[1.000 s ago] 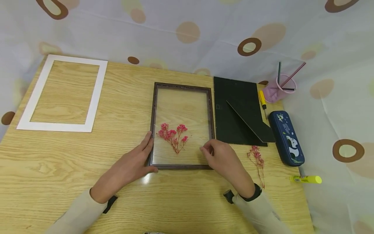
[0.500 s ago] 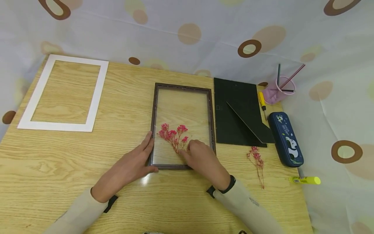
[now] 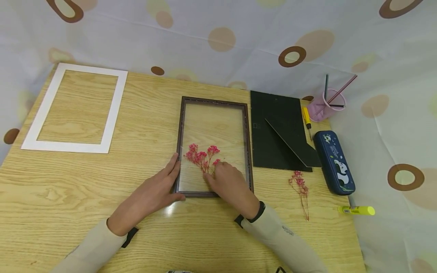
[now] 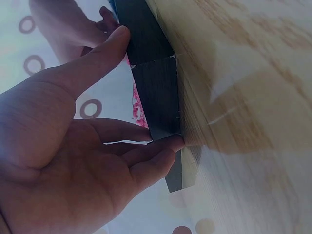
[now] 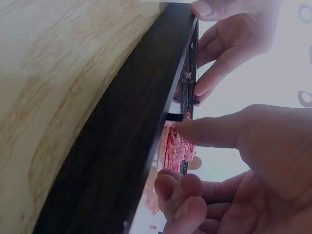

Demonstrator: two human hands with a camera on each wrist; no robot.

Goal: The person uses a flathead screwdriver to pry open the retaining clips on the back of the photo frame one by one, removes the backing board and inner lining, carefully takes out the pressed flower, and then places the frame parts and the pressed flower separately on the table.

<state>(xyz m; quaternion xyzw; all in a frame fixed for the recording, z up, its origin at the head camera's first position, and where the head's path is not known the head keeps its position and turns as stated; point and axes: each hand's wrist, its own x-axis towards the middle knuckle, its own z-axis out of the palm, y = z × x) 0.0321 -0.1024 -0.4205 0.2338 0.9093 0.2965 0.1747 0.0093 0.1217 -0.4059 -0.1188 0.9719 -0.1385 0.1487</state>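
Note:
A dark wooden picture frame (image 3: 249, 144) with a clear pane lies flat on the table. On the pane lies a sprig of pink dried flowers (image 3: 202, 155). My left hand (image 3: 150, 199) braces the frame's near left corner, fingers against the left side and thumb on the near edge; the left wrist view shows that thumb (image 4: 105, 61). Over the lower pane, my right hand (image 3: 230, 185) is at the sprig's stem. In the right wrist view its thumb (image 5: 214, 130) and bent fingers (image 5: 183, 195) stand apart around the stems. The stem's lower end is hidden.
A second pink sprig (image 3: 301, 193) lies right of the frame. Beyond it are a black backboard (image 3: 273, 148) with its stand raised, a screwdriver (image 3: 306, 117), a pencil case (image 3: 334, 163), a pink cup (image 3: 326, 108) and a yellow tube (image 3: 358, 210). A white mat (image 3: 68, 147) lies far left.
The right hand has moved left from the frame's right edge to the sprig's stem, now covering its lower part. The left hand stays at the corner.

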